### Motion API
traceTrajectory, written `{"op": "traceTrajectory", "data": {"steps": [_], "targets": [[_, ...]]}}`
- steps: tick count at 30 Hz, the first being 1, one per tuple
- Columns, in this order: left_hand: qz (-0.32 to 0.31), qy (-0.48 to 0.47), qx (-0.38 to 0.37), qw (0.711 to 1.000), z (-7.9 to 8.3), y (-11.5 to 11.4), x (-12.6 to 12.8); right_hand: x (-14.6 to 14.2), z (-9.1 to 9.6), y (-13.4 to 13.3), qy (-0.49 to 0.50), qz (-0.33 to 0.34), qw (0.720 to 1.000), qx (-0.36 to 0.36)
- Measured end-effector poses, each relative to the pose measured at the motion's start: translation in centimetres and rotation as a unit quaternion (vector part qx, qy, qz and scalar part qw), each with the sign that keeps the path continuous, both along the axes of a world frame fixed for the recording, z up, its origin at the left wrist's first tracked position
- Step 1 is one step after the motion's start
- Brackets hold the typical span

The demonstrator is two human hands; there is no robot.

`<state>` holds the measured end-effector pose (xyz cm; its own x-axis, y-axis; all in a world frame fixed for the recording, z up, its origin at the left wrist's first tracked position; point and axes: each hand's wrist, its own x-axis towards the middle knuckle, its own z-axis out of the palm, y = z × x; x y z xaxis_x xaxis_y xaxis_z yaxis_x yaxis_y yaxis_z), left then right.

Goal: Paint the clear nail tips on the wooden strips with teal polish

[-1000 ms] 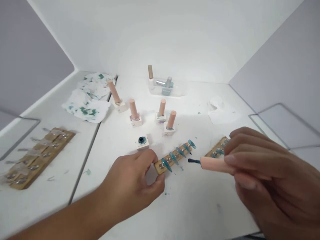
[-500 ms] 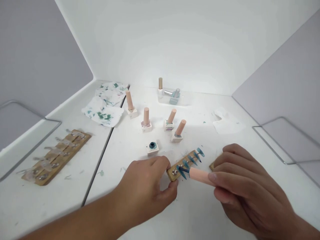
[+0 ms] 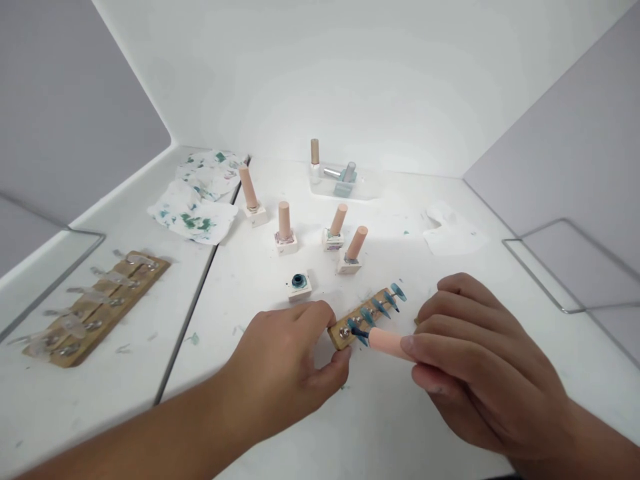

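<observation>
My left hand [image 3: 295,363] grips the near end of a small wooden nail tip stand [image 3: 356,321] between thumb and fingers. Several blue-painted nail tips [image 3: 381,307] stick out along the stand's right side. In my right hand [image 3: 485,367] is a nail polish brush, held by its peach cap handle [image 3: 391,343]. The dark, wet bristles lie against the nail tip nearest my left hand. Just beyond my left hand an uncapped white polish bottle [image 3: 299,287] stands with blue polish round its neck. Something wooden shows slightly behind my right fingers, mostly hidden.
Several capped polish bottles [image 3: 285,230] stand farther back. A clear tray [image 3: 345,190] holds more bottles by the back wall. Stained tissues [image 3: 193,217] and a second wooden stand [image 3: 100,310] with clear tips are on the left. Wire brackets [image 3: 540,267] project at both sides.
The view has shifted slightly, so most things sit a little higher and farther left. Both hands keep their holds, and the brush stays at the nearest nail tip.
</observation>
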<state>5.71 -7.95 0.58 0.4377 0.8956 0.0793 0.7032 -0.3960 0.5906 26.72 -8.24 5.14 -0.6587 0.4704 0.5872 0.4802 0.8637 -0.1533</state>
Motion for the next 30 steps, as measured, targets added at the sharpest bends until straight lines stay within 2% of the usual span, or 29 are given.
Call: {"op": "traceTrajectory", "data": {"steps": [10,18,25,30], "targets": [[0.007,0.018,-0.005,1.0,0.15,0.12,0.06,0.22,0.61,-0.36,0.002,-0.006,1.0,-0.022],[0.012,0.021,0.007,1.0,0.05,0.0,0.05,-0.09,-0.12,0.21,-0.007,-0.011,1.0,0.006],[0.009,0.018,0.001,1.0,0.1,-0.04,0.15,-0.09,0.25,-0.34,-0.013,-0.003,0.999,-0.044],[0.004,0.035,-0.003,0.999,0.17,0.02,0.07,0.31,0.39,-0.24,-0.005,-0.012,1.0,-0.005]]}}
